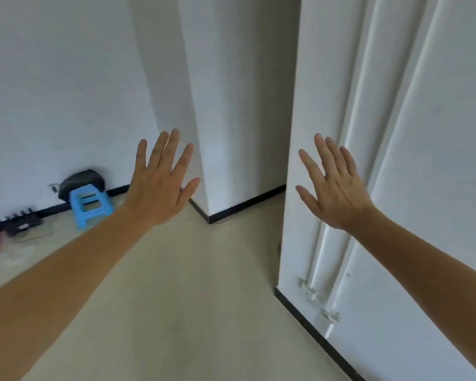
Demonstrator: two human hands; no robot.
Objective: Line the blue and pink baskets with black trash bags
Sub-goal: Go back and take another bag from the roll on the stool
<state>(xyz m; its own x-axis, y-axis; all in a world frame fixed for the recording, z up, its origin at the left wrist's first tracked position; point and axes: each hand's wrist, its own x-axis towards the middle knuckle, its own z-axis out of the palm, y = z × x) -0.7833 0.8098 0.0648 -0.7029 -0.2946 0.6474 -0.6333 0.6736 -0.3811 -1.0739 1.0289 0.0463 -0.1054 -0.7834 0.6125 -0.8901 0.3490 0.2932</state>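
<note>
Two bare forearms are seen, one entering from the lower left of the frame and one from the lower right. No sleeve, watch, bracelet or ring is worn on either. The bare left hand [160, 185], at the centre left of the frame, is shown from the back, with short, unpainted nails and faint knuckle creases. The bare right hand [334, 192], at the centre right, is likewise shown from the back, with tendon lines faintly raised beneath the fingers. No gloves are worn.

Soft, even daylight is filling the frame; wide-angle distortion is bending the edges, and blur is smearing objects at nine o'clock.
</note>
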